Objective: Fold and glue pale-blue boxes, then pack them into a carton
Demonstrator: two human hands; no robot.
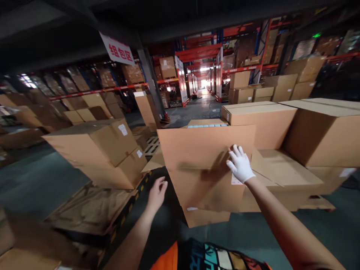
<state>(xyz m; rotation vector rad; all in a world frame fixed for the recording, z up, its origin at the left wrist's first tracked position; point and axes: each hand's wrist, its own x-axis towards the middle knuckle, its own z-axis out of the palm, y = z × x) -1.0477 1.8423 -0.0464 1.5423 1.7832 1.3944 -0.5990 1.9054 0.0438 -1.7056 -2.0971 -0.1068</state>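
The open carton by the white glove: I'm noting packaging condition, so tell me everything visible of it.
The open carton looks like plain brown cardboard and stands in front of the person, its near flap raised above a horizontal crease. Light-blue items show just beyond the flap's top edge. A pale label is partly hidden by the gloved right hand; contact is unclear.

Dim light, glare down aisle, blurred edges
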